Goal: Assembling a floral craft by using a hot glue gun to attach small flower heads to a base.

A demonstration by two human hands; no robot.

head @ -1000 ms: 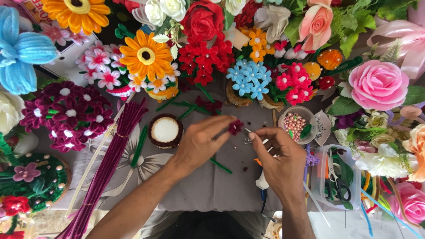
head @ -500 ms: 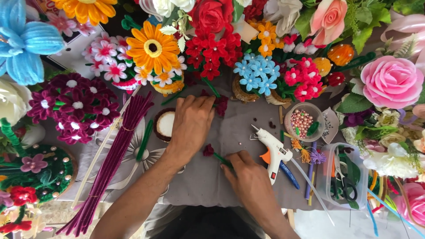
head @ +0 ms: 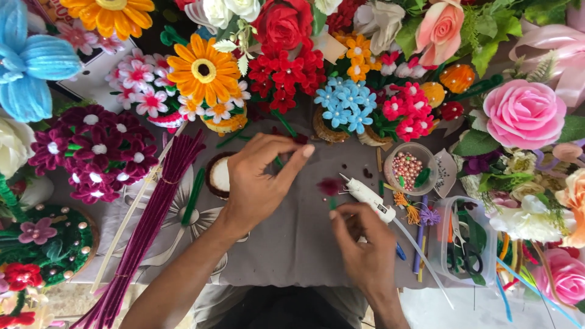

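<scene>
The left hand [head: 259, 180] lies over a small pot [head: 218, 175], left of the right hand [head: 364, 244]. A glue gun [head: 367, 197] lies just beyond the right hand, a tiny flower [head: 330, 186] to its left. A bead bowl [head: 409, 167] sits behind the gun, a tool box [head: 466, 250] to the right. A stem bundle [head: 149, 228] lies left of the left hand. Flower pots line the far edge.

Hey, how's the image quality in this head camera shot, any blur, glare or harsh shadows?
Head view: soft, even daylight, only faint shadows under the left hand and right hand; mild wide-angle bend at the edges; the small dark red flower looks slightly soft; the white glue gun is bright but not glaring.
</scene>
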